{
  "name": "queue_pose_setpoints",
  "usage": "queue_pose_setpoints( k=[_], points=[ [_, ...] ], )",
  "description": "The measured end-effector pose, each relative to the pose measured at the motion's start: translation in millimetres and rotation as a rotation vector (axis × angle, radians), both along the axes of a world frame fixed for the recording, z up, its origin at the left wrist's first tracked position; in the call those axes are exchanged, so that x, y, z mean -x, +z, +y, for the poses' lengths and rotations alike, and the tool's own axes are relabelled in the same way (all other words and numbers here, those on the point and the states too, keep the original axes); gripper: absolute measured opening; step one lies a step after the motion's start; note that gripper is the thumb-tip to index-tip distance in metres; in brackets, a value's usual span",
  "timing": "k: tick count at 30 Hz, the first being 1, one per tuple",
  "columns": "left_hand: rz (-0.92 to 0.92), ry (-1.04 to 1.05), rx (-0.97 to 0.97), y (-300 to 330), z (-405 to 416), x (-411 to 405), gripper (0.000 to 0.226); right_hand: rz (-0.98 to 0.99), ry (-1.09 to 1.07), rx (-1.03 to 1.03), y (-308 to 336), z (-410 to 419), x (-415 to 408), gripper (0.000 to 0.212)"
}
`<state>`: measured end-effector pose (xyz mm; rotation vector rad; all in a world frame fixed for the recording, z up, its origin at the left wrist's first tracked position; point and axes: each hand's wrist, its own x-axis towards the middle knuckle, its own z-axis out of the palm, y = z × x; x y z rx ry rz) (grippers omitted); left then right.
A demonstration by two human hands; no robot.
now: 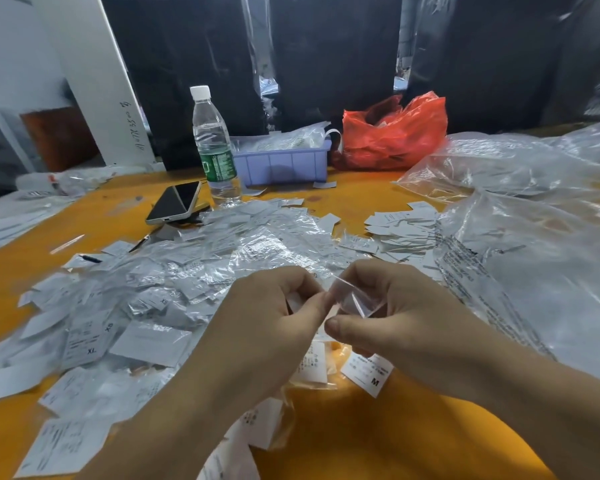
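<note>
My left hand (267,317) and my right hand (392,313) meet over the middle of the orange table (343,441). Between them is a small clear plastic bag (352,299). My right hand pinches it with thumb and fingers. My left hand's fingers are curled and pinch a small white label (294,302) at the bag's left edge. A heap of bagged white size labels (146,306) spreads across the table to the left and behind my hands. A loose label marked M (369,374) lies under my right wrist.
A water bottle (213,147) and a phone (174,203) stand beyond the heap. Behind them are a lilac tray (281,164) and a red plastic bag (394,133). Large clear bags (520,216) cover the right side. A stack of loose labels (400,226) lies at centre right.
</note>
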<state>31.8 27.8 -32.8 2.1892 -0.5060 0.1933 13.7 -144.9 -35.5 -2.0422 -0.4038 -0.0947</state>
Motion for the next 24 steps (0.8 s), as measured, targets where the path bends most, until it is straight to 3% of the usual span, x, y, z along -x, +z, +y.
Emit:
queue_pose_setpoints(
  k=[3, 7, 10, 16, 20, 24],
  points=[
    [-0.001, 0.035, -0.009, 0.7, 4.6, -1.3, 0.017, 0.157, 0.069, -0.191, 5.0, 0.3, -0.8, 0.025],
    [0.036, 0.015, 0.01, 4.5, 6.1, -0.1, 0.013, 0.326, 0.114, -0.363, 11.4, -3.3, -1.6, 0.02],
    [0.089, -0.015, 0.058, 6.7, 5.9, 0.3, 0.017, 0.36, 0.082, -0.329, 11.3, -5.9, -2.8, 0.005],
    [0.165, -0.043, 0.109, 6.3, 6.7, -4.8, 0.028, 0.36, 0.081, -0.295, 9.7, -7.1, -3.1, 0.008],
    [0.279, -0.142, 0.196, 5.2, 6.3, -8.4, 0.02, 0.367, 0.068, -0.419, 10.4, -7.4, -4.1, 0.024],
    [0.326, -0.177, 0.309, 5.8, 4.2, -8.0, 0.013, 0.393, 0.095, -0.525, 10.0, -7.4, -4.2, 0.016]
  ],
)
